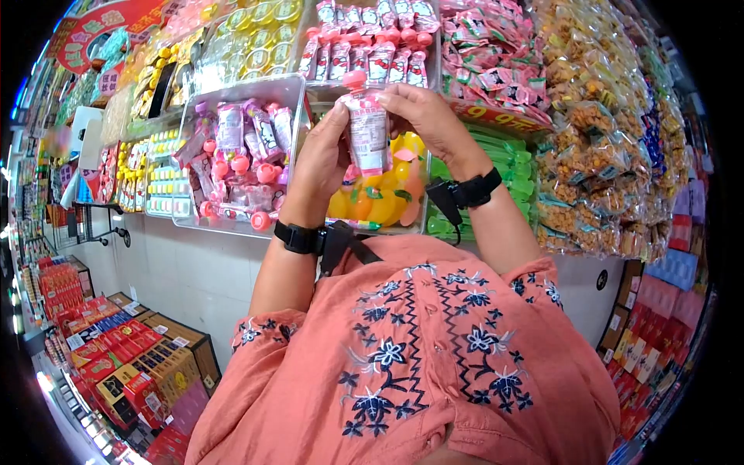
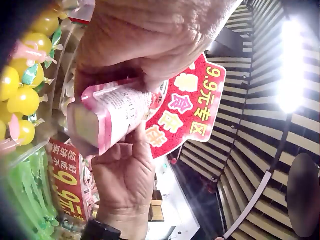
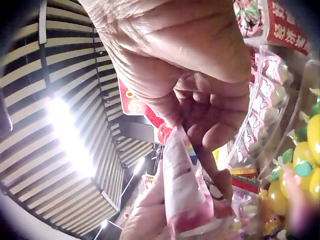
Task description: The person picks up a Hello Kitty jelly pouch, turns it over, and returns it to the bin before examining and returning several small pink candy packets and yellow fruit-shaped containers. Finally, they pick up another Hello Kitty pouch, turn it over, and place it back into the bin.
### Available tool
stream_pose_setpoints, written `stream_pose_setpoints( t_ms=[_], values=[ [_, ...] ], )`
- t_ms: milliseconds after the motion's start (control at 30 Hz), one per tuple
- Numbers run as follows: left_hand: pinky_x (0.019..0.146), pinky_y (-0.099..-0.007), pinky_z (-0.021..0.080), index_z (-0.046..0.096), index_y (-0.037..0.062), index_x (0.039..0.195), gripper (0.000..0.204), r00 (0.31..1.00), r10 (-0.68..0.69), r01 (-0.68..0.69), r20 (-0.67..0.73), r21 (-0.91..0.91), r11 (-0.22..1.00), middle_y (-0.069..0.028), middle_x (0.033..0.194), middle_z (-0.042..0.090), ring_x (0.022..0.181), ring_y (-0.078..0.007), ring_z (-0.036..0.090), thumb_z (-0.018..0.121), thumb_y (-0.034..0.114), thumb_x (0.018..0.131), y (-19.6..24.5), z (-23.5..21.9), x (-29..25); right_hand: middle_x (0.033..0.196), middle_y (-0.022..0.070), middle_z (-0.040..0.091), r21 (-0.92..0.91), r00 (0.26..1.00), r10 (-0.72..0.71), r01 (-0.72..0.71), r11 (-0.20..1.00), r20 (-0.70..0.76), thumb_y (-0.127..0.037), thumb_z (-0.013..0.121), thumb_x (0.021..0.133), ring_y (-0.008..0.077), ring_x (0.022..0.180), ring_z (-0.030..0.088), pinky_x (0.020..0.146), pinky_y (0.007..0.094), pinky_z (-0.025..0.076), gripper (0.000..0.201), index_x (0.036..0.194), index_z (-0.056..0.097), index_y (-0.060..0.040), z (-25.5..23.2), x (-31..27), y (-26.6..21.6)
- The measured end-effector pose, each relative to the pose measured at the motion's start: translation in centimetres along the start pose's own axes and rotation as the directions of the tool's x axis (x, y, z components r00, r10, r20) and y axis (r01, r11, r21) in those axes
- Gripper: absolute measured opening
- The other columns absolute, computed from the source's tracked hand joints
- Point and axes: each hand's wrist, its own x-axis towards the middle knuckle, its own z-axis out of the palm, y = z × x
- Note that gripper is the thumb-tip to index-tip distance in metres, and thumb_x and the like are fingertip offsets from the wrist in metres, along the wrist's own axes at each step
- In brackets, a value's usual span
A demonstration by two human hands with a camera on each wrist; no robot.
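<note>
Both hands hold up a small pouch with a pink spout cap, upright before the shelves. Its printed white-and-pink label side faces the head camera. The left hand pinches the pouch's left edge near the top. On the opposite upper edge, the right hand grips with thumb and fingers. From below, the left wrist view shows the pouch's flat pink-edged base, with the right hand on its far side. In the right wrist view, curled right-hand fingers lie behind the pouch.
Left of the hands, a clear bin holds pink and purple spout pouches. Yellow fruit-shaped containers lie directly beneath the hands. Green packs and hanging bagged snacks are to the right. Boxed goods stand low at left.
</note>
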Motion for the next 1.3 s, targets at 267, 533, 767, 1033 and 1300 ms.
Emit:
stream_pose_setpoints(
  t_ms=[267,533,767,1033,1300],
  values=[
    [0.081,-0.0308,0.054,0.06,0.0041,0.125,0.041,0.979,0.181,-0.131,-0.092,0.393,0.91,-0.0049,0.108,0.066,0.091,-0.0121,0.064,0.046,0.037,0.106,-0.8,-0.3,1.6,0.093,0.003,0.065,-0.243,0.984,0.014,-0.057,0.968,-0.176,-0.031,0.059,0.099,0.0134,0.081,0.064,0.07,0.0285,0.056,0.03,0.111,0.064,-0.0035,0.7,0.0,-0.7],
    [0.098,-0.0326,0.046,0.058,-0.0007,0.129,0.052,0.999,0.045,-0.045,0.008,0.404,0.914,-0.0069,0.117,0.063,0.107,-0.0145,0.059,0.04,0.043,0.107,-1.1,1.3,1.6,0.102,-0.0002,0.064,-0.146,0.995,0.048,-0.061,0.987,-0.086,-0.031,0.056,0.101,0.0099,0.091,0.063,0.074,0.0289,0.057,0.033,0.123,0.061,-0.0057,-0.4,1.0,1.7],
    [0.091,-0.0295,0.047,0.061,0.0027,0.125,0.04,0.962,0.243,-0.135,-0.124,0.558,0.819,-0.0042,0.115,0.063,0.105,-0.012,0.058,0.053,0.035,0.103,-0.3,-1.1,2.4,0.099,0.0034,0.07,0.192,0.994,0.084,-0.068,0.979,-0.073,-0.029,0.062,0.097,0.0106,0.083,0.067,0.072,0.026,0.057,0.033,0.112,0.069,0.0,-2.3,1.4,1.2],
    [0.076,-0.0256,0.053,0.059,0.003,0.118,0.031,0.977,-0.212,0.195,0.005,0.369,0.909,-0.001,0.097,0.062,0.084,-0.0085,0.06,0.058,0.028,0.1,-1.8,-2.0,2.3,0.1,0.0026,0.069,0.223,0.996,0.064,-0.051,0.974,-0.055,-0.028,0.065,0.096,0.0098,0.087,0.066,0.08,0.0254,0.054,0.031,0.111,0.067,-0.0011,-3.5,1.9,0.7],
    [0.074,-0.0265,0.054,0.057,0.0054,0.119,0.028,0.986,-0.105,0.146,-0.128,0.367,0.919,-0.0028,0.1,0.064,0.083,-0.0099,0.063,0.057,0.028,0.102,-2.8,-2.3,2.7,0.095,-0.0001,0.065,0.091,0.987,0.092,-0.081,0.993,-0.13,-0.027,0.064,0.098,0.0078,0.086,0.063,0.078,0.0249,0.053,0.02,0.102,0.062,-0.007,-3.8,1.8,2.1]
  ],
)
